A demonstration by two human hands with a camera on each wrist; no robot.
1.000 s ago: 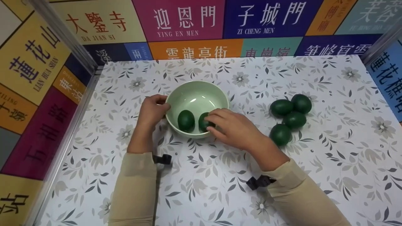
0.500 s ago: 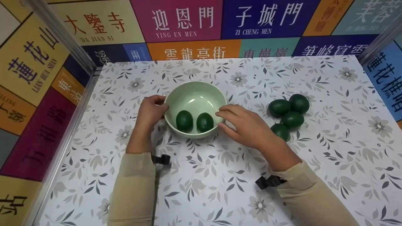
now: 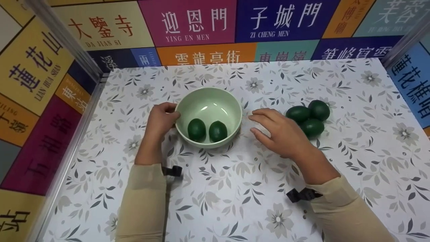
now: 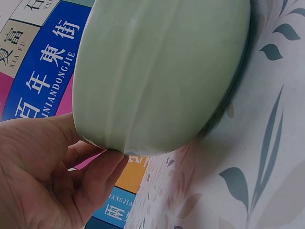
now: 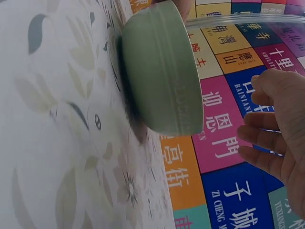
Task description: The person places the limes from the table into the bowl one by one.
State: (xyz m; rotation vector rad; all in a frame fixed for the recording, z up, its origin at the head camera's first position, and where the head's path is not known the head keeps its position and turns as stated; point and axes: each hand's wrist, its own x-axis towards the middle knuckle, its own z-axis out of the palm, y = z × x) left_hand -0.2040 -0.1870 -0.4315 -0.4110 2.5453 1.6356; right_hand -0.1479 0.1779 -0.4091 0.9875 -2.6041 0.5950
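A pale green bowl [image 3: 208, 97] stands on the table, with two smooth dark green egg-shaped things, a left one [image 3: 197, 129] and a right one [image 3: 218, 131], lying at its near side. My left hand [image 3: 162, 117] pinches the bowl's left rim between thumb and fingers; in the left wrist view the fingers [image 4: 102, 169] meet the bowl's edge. To the right of the bowl my right hand [image 3: 280, 132] is in the air, fingers loosely spread and holding nothing. Just beyond it lie three more dark green egg-shaped things [image 3: 319, 110], one partly covered by the hand.
The table [image 3: 215, 188] wears a white cover printed with grey leaves and flowers. Colourful panels with lettering [image 3: 195, 22] rise along its back and sides. A black strap mount [image 3: 304, 195] sits on each sleeve cuff.
My right hand has let go of the right egg-shaped thing in the bowl and moved right, out past the rim. It now hides the nearest piece of the group. The left hand stays on the bowl.
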